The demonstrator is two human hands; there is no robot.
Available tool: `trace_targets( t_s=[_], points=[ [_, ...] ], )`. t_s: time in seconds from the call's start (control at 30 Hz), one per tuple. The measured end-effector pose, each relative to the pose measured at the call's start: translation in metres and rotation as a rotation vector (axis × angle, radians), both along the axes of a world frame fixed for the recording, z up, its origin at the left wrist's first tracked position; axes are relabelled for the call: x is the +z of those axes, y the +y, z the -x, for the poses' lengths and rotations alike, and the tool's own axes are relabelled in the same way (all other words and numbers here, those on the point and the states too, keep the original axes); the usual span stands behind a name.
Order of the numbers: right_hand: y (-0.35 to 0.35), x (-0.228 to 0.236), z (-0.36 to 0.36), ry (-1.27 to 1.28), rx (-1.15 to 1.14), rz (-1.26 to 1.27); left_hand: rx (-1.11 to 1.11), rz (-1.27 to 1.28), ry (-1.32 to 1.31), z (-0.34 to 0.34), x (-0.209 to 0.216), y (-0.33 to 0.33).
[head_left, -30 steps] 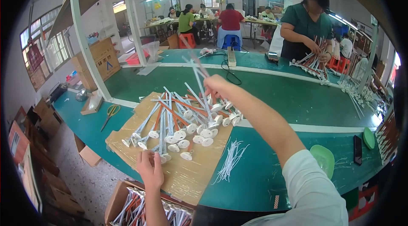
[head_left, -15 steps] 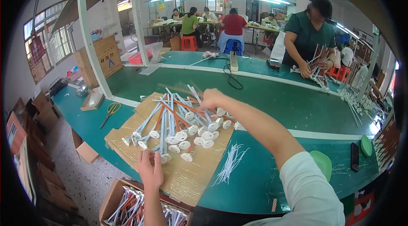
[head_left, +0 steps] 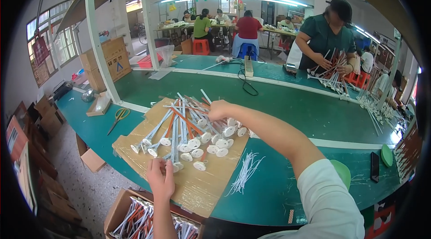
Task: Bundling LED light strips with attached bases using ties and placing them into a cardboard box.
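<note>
Compared with the view a second ago, the right hand [head_left: 220, 110] has come lower and closer in. Earlier it was raised with blurred sticks standing up from its fingers; now it is over the far right part of the cardboard sheet [head_left: 204, 192], at the pile of sticks with white round ends [head_left: 182, 124]. Its fingers bend down into the pile, and the sticks there are blurred, so whether they are clamped on any cannot be told. The left hand [head_left: 160, 178] has stayed at the near left edge of the sheet, fingers curled close by a white round end; whether they grip it cannot be told either.

The pile lies on the sheet, grey and reddish sticks fanning out with most round ends toward the near side. Right of the sheet, on the green surface [head_left: 279, 183], is a loose bundle of white ties [head_left: 244, 174]. Scissors [head_left: 119, 119] lie left of the sheet, and an open box of similar sticks [head_left: 117, 210] sits below its near edge, partly hidden by the left forearm. The right forearm crosses above the surface to the right of the sheet, and its sleeve hides part of a green dish [head_left: 342, 174]. Farther right lies a black phone [head_left: 374, 166]. Beyond the sheet, a co-worker [head_left: 327, 37] handles another bunch of sticks.
</note>
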State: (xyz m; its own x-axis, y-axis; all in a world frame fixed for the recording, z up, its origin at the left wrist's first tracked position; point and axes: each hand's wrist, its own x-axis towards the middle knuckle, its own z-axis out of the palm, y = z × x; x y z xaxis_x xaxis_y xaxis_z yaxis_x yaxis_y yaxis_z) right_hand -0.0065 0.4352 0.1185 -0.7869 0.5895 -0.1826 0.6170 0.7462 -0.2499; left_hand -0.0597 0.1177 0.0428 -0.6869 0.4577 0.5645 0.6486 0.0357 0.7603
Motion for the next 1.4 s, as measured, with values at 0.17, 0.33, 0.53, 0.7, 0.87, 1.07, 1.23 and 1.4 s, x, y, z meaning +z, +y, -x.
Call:
trace_targets(
  t_s=[0.17,0.33,0.53,0.7,0.87,1.07,1.23,1.4],
  points=[
    [0.011,0.018,-0.013,0.074,-0.034,0.153,0.026,-0.014,0.044,0.003,-0.003,-0.002],
    [0.018,0.025,-0.019,0.072,-0.07,0.052,0.02,-0.009,0.023,0.003,-0.004,-0.001],
    [0.019,0.024,-0.016,-0.09,-0.005,-0.068,0.015,-0.005,0.019,0.004,-0.004,0.0],
    [0.021,0.022,-0.014,-0.078,-0.049,-0.069,0.009,-0.005,-0.003,0.002,-0.001,0.0],
    [0.019,0.011,-0.013,-0.104,-0.066,-0.082,0.023,0.004,0.028,0.003,-0.002,0.0],
    [0.014,0.005,-0.012,-0.163,-0.119,-0.06,0.016,-0.009,0.033,0.003,-0.002,-0.001],
    [0.031,0.009,-0.021,-0.112,-0.127,0.085,0.011,-0.005,0.018,0.002,0.0,0.0],
    [0.038,0.014,-0.029,-0.022,-0.144,0.145,0.01,-0.004,-0.009,0.003,-0.002,-0.002]
  ],
)
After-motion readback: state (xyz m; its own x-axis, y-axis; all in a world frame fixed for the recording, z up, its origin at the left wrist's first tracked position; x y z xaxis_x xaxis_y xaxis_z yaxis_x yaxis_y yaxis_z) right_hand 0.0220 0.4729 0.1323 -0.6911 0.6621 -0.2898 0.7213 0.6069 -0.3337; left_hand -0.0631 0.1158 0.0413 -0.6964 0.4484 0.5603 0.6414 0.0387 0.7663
